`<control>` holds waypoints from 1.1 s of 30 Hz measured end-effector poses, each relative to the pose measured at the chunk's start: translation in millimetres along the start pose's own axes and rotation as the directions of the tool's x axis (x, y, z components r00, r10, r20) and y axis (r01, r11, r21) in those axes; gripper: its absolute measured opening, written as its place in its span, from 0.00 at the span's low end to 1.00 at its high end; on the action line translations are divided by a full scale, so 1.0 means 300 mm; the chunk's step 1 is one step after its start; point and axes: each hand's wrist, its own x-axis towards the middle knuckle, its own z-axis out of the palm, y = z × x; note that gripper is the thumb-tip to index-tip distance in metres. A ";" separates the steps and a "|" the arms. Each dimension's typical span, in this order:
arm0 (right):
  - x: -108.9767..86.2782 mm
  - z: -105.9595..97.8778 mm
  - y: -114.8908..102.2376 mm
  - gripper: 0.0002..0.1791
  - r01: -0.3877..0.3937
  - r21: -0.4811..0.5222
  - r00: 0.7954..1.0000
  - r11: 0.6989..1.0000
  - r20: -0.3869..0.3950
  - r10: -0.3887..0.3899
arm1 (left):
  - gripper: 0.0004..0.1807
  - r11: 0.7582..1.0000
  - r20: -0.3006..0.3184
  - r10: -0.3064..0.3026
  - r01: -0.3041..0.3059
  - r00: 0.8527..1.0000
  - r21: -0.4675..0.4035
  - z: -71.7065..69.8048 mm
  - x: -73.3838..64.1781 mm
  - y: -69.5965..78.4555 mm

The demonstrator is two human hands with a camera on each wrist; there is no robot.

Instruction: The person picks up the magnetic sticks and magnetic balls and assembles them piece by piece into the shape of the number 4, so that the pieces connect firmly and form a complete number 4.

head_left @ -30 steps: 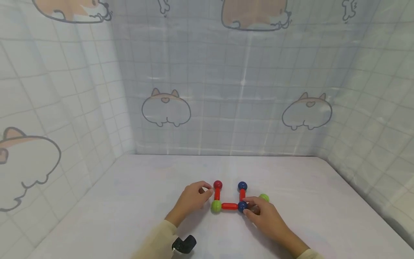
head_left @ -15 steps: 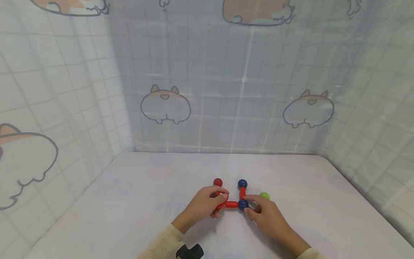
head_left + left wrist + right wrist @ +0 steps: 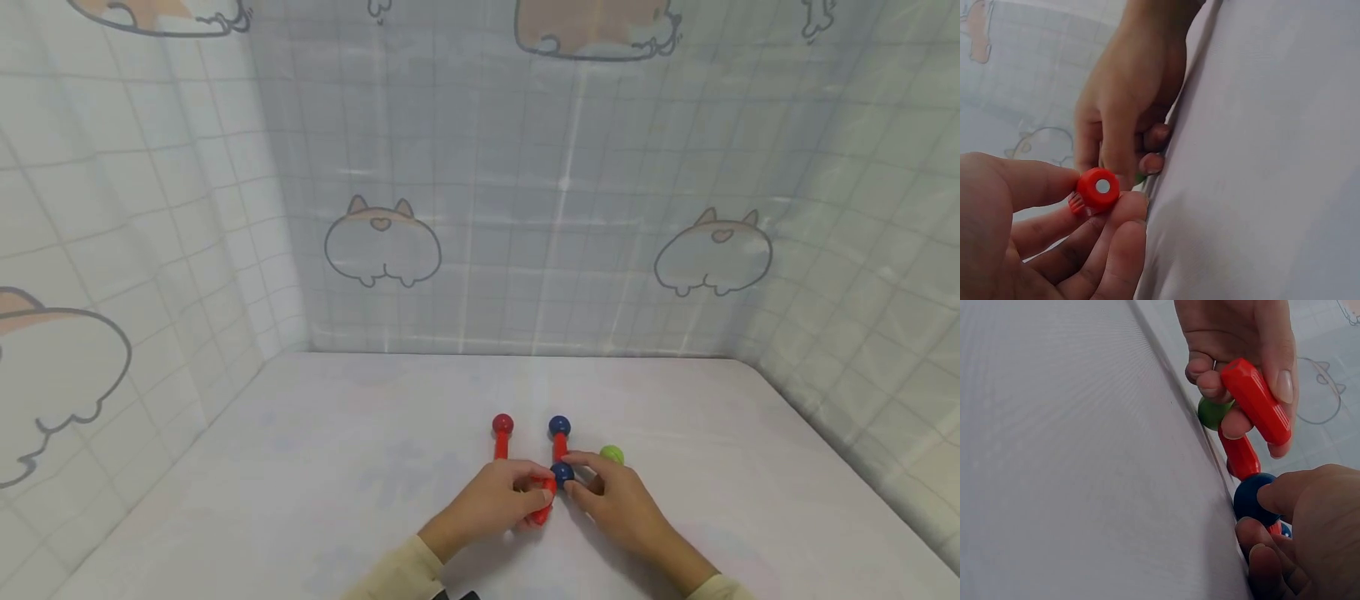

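My left hand [image 3: 491,504] pinches a red magnetic rod [image 3: 1257,400] between thumb and fingers, its round silver end facing the camera in the left wrist view. In the head view, the rod is just left of a blue ball [image 3: 562,475] that my right hand [image 3: 626,504] grips with thumb and fingers. A red rod [image 3: 560,447] runs from this ball to a farther blue ball [image 3: 559,426]. To the left, another red rod [image 3: 501,446] ends in a red ball [image 3: 502,424]. Beneath my left hand, the right wrist view shows a green ball [image 3: 1213,414] and connecting red rod [image 3: 1240,455].
A second green ball [image 3: 612,454] lies just beyond my right hand, partly hidden by it. The pale cloth-covered table [image 3: 360,433] is enclosed at the back and sides by a checked curtain [image 3: 510,208] with cartoon dogs.
My left hand has moved right and nearer to me, covering the near-left green ball; the red rod in it has come into sight beside the blue ball. My right hand has stayed at that ball.
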 end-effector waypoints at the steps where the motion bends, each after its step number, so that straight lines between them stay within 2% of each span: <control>1: 0.000 0.000 0.000 0.20 -0.004 -0.003 1.000 1.000 0.001 0.004 | 0.14 1.000 -0.001 0.003 -0.003 1.000 0.001 0.004 0.000 -0.001; 8: 0.000 0.001 0.004 0.19 -0.002 0.001 1.000 1.000 -0.006 0.002 | 0.15 1.000 -0.018 0.005 -0.005 1.000 0.016 0.019 0.002 0.001; 13: 0.002 0.004 0.011 0.18 0.006 0.032 1.000 0.999 -0.011 -0.006 | 0.12 1.000 -0.005 0.007 -0.007 1.000 0.016 0.030 0.010 -0.003; 18: 0.003 0.008 0.011 0.18 0.023 0.062 1.000 0.998 -0.002 -0.023 | 0.09 1.000 -0.004 -0.011 0.011 1.000 0.027 0.034 0.011 -0.007; 24: 0.003 0.006 0.009 0.18 0.031 0.061 1.000 0.998 -0.006 -0.031 | 0.10 0.998 -0.014 -0.031 0.031 0.999 0.053 0.045 0.016 -0.007; 33: 0.008 0.001 0.010 0.18 0.042 0.039 0.999 0.998 -0.018 -0.041 | 0.14 1.000 -0.028 0.003 -0.003 1.000 0.001 0.048 0.015 -0.005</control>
